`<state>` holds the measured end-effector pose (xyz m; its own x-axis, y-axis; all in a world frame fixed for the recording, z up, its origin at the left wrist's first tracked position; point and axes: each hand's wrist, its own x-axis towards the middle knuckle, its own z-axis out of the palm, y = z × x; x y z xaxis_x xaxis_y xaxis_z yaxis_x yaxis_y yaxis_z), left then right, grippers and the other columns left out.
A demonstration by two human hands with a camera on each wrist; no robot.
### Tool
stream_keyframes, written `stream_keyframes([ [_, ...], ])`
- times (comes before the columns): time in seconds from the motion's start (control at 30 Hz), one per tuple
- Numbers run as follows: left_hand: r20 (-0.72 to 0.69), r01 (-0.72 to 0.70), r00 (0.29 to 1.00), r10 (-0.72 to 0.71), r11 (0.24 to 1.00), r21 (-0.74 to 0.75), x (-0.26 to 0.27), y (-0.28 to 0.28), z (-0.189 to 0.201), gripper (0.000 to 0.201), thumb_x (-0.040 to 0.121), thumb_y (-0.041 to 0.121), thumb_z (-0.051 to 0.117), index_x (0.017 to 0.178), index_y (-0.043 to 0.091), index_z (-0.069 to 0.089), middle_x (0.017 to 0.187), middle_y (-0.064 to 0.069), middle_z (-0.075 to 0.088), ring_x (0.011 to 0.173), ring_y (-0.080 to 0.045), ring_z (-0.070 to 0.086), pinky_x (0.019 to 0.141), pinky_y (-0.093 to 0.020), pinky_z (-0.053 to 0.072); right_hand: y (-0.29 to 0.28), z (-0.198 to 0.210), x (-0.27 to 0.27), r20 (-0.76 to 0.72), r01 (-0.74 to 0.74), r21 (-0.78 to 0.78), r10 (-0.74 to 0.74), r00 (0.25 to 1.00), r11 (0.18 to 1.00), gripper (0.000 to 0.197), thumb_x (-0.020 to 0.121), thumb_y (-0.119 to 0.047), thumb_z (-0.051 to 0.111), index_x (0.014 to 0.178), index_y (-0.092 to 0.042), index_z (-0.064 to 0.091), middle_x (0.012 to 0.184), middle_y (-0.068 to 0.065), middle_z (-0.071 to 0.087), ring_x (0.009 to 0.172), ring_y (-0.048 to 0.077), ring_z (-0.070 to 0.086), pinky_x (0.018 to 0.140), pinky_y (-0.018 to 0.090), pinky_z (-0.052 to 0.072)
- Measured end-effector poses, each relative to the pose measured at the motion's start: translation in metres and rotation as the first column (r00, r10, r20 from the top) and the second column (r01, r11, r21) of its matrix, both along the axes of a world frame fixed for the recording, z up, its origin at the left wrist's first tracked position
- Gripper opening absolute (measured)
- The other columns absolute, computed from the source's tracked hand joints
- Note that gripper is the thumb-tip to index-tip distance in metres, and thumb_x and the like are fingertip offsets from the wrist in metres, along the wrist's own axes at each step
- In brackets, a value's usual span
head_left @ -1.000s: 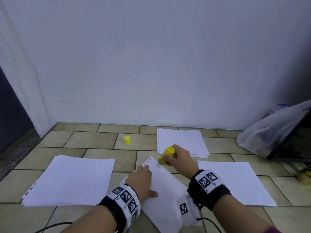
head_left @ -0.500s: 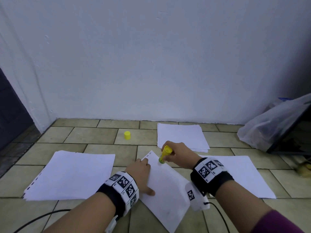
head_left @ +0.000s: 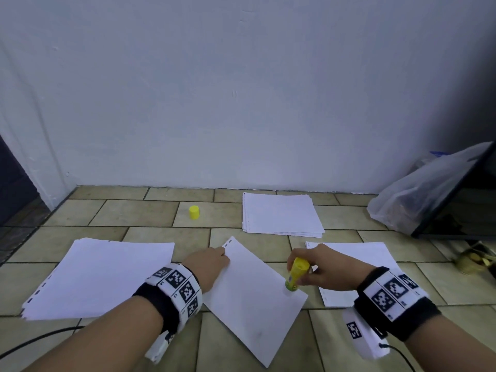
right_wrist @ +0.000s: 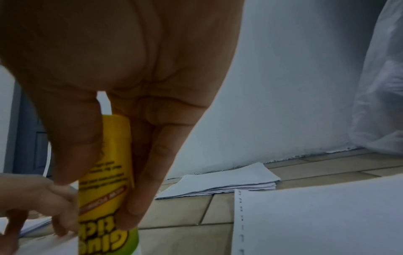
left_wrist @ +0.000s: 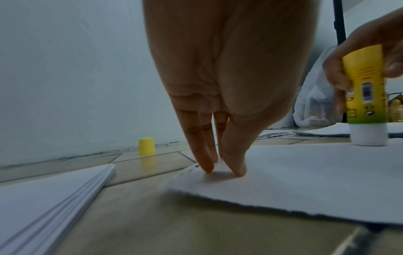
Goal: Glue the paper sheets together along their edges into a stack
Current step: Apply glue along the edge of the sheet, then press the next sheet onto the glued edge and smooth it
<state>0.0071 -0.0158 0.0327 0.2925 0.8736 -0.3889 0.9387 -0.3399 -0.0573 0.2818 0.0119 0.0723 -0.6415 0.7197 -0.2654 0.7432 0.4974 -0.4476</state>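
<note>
Both hands work one sheet [head_left: 252, 296]: left [head_left: 208, 267] pressing, right [head_left: 326, 268] gripping glue stick [head_left: 295, 273].

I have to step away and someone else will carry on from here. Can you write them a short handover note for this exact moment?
Left hand: fingers straight, pressing the far left corner of the single sheet on the floor.
Right hand: grips the uncapped glue stick, tip down on the sheet's right edge, near its right corner.
The yellow cap stands on the tiles near the wall.
Other paper: left pile, far pile, right sheets.
Done: the gluing run has the stick touching the right edge.
Left: finish the edges, lay on the next sheet, repeat. Which pile is the glued stack cannot be told.
</note>
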Motion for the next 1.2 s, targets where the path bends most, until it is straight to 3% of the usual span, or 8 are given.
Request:
stream_keyframes([
  [0.27, 0.054, -0.011, 0.998, 0.010, 1.000, 0.015, -0.005, 0.000, -0.001, 0.054, 0.092, -0.005, 0.043, 0.143, 0.015, 0.037, 0.141, -0.005, 0.035, 0.127, -0.021, 0.041, 0.102, -0.034, 0.039, 0.000, 0.009, 0.007, 0.082, -0.035, -0.029, 0.037, 0.996, 0.999, 0.018, 0.084, -0.030, 0.066, 0.100, -0.034, 0.058, 0.095, -0.004, 0.067, 0.086, 0.011, 0.061, 0.079, 0.032, 0.054],
  [0.37, 0.084, -0.051, 0.995, 0.049, 0.998, 0.021, -0.010, -0.001, 0.000, 0.049, 0.092, -0.001, 0.047, 0.138, 0.015, 0.040, 0.139, -0.003, 0.038, 0.124, -0.021, 0.045, 0.098, -0.033, 0.041, 0.004, 0.021, 0.005, -0.198, 0.112, -0.085, -0.127, 0.972, 0.990, 0.018, 0.079, -0.008, 0.070, 0.088, -0.020, 0.059, 0.088, 0.004, 0.070, 0.078, 0.017, 0.068, 0.073, 0.032, 0.056],
  [0.5, 0.096, -0.071, 0.993, 0.069, 0.997, 0.017, -0.018, -0.003, 0.006, 0.046, 0.091, 0.029, 0.061, 0.131, 0.016, 0.042, 0.139, 0.000, 0.035, 0.125, -0.019, 0.041, 0.094, -0.032, 0.040, 0.007, 0.024, -0.017, -0.646, 0.300, -0.445, -0.534, 0.545, 0.844, 0.021, 0.085, 0.003, 0.060, 0.077, -0.005, 0.043, 0.087, 0.021, 0.064, 0.068, 0.035, 0.070, 0.063, 0.034, 0.059],
  [0.67, 0.039, -0.075, 0.996, 0.075, 0.997, 0.020, -0.028, -0.006, 0.001, 0.068, 0.092, 0.052, 0.052, 0.139, 0.009, 0.032, 0.144, -0.006, 0.033, 0.129, -0.021, 0.035, 0.101, -0.035, 0.040, 0.012, 0.007, -0.060, -0.363, 0.118, -0.908, -0.894, 0.261, 0.403, 0.026, 0.097, -0.013, 0.041, 0.089, 0.007, 0.055, 0.073, 0.022, 0.064, 0.054, 0.024, 0.067, 0.053, 0.026, 0.057],
  [0.8, 0.063, -0.082, 0.995, 0.082, 0.997, 0.011, -0.030, -0.003, -0.001, 0.076, 0.090, 0.058, 0.051, 0.144, 0.008, 0.030, 0.150, -0.007, 0.031, 0.136, -0.022, 0.030, 0.110, -0.036, 0.032, 0.026, -0.014, -0.090, -0.379, -0.046, -0.922, -0.876, 0.298, 0.384, 0.031, 0.099, -0.025, 0.042, 0.098, -0.002, 0.063, 0.086, 0.008, 0.067, 0.064, 0.015, 0.060, 0.061, 0.026, 0.052],
  [0.97, 0.049, -0.054, 0.997, 0.055, 0.998, -0.023, -0.030, 0.001, 0.004, 0.081, 0.086, 0.058, 0.057, 0.144, 0.007, 0.031, 0.153, -0.009, 0.028, 0.135, -0.026, 0.028, 0.112, -0.037, 0.028, 0.056, -0.025, -0.133, -0.537, 0.352, -0.656, -0.740, 0.405, 0.668, 0.017, 0.084, -0.003, 0.067, 0.099, -0.007, 0.060, 0.086, 0.009, 0.065, 0.065, 0.016, 0.063, 0.058, 0.022, 0.050],
  [1.1, 0.060, -0.055, 0.997, 0.057, 0.998, -0.030, -0.032, 0.003, 0.002, 0.084, 0.084, 0.054, 0.062, 0.147, 0.010, 0.027, 0.158, -0.006, 0.019, 0.133, -0.027, 0.028, 0.109, -0.038, 0.031, 0.078, -0.034, -0.156, -0.476, 0.576, -0.284, -0.634, 0.609, 0.767, 0.035, 0.071, -0.007, 0.077, 0.097, -0.014, 0.055, 0.096, 0.005, 0.064, 0.092, 0.023, 0.062, 0.079, 0.037, 0.053],
  [1.2, 0.051, -0.063, 0.997, 0.064, 0.998, -0.032, -0.031, 0.005, 0.001, 0.084, 0.085, 0.050, 0.063, 0.149, 0.012, 0.024, 0.160, -0.002, 0.013, 0.133, -0.027, 0.027, 0.107, -0.039, 0.034, 0.089, -0.033, -0.170, -0.441, 0.580, -0.142, -0.576, 0.688, 0.802, 0.031, 0.077, -0.006, 0.071, 0.101, -0.012, 0.053, 0.098, 0.005, 0.061, 0.092, 0.021, 0.057, 0.074, 0.026, 0.042],
])
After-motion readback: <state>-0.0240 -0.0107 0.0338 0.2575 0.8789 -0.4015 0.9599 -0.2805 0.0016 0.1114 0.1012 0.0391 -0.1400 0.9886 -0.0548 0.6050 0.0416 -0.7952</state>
